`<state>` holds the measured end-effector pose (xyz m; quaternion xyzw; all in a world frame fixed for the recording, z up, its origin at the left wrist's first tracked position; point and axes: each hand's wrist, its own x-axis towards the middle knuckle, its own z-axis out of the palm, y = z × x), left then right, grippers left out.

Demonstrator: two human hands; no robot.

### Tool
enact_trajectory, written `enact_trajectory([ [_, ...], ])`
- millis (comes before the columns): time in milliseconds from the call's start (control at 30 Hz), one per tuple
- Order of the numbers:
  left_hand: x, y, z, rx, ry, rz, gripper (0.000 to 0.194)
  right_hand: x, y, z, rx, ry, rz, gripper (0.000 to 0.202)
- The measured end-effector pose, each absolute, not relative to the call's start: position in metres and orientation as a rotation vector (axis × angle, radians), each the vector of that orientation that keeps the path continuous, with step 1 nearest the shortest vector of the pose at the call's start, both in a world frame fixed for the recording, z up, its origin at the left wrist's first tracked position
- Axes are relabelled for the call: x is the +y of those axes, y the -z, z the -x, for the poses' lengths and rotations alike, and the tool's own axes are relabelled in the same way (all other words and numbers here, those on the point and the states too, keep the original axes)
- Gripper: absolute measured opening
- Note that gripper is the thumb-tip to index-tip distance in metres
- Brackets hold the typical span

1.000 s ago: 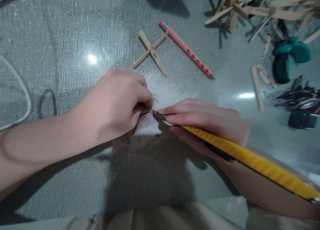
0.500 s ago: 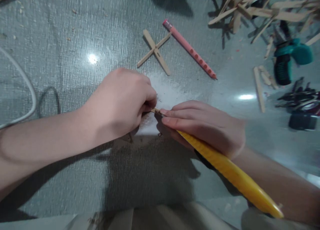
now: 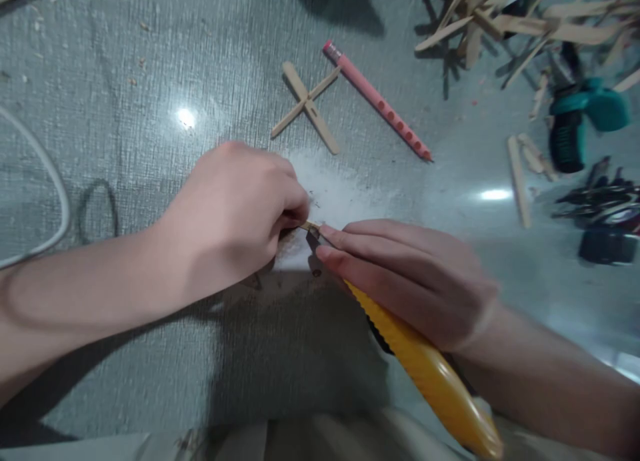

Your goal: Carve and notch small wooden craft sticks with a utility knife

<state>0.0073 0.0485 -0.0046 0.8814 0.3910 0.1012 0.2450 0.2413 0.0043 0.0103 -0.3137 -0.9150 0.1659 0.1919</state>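
Note:
My left hand (image 3: 240, 207) is closed, its fingertips pinching a small wooden stick (image 3: 310, 226) whose end juts out to the right. My right hand (image 3: 410, 274) is wrapped round a yellow utility knife (image 3: 420, 367). The knife's blade (image 3: 313, 241) shows just ahead of the right fingertips and touches or lies very near the stick. Most of the stick is hidden by the fingers. Just beyond the hands lies a cross of two wooden craft sticks (image 3: 306, 104), with a small slot in one of them. Beside it rests a pink pencil (image 3: 380, 104).
A pile of craft sticks (image 3: 475, 27) fills the far right corner. Teal-and-black pliers (image 3: 567, 134), loose stick pieces (image 3: 519, 181) and a dark cluster of small tools (image 3: 605, 201) lie along the right. A white cable (image 3: 60, 187) curves at the left.
The utility knife's handle has swung toward me and to the left, and its blade shows more. My right hand has shifted slightly nearer. My left hand keeps its pinch, barely moved.

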Motion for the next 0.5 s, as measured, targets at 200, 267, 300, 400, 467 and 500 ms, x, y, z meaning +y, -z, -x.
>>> enact_trajectory([
  [200, 0.049, 0.006, -0.006, 1.070, -0.306, -2.356, 0.023, 0.002, -0.006, -0.240, -2.495, -0.517, 0.949, 0.008],
  [267, 0.049, 0.005, -0.006, 1.063, -0.307, -2.324, 0.026, -0.002, -0.003, -0.239, -2.439, -0.553, 1.014, 0.009],
  [300, 0.048, 0.005, -0.006, 1.060, -0.309, -2.309, 0.027, -0.004, -0.002, -0.239, -2.409, -0.560, 1.038, 0.010],
  [400, 0.048, 0.004, -0.005, 1.055, -0.330, -2.287, 0.026, -0.009, 0.003, -0.238, -2.366, -0.568, 1.051, 0.011],
  [467, 0.048, 0.004, -0.005, 1.055, -0.339, -2.287, 0.025, -0.011, 0.005, -0.238, -2.344, -0.546, 1.050, 0.012],
  [500, 0.048, 0.004, -0.005, 1.058, -0.328, -2.289, 0.025, -0.012, 0.005, -0.239, -2.339, -0.534, 1.049, 0.012],
])
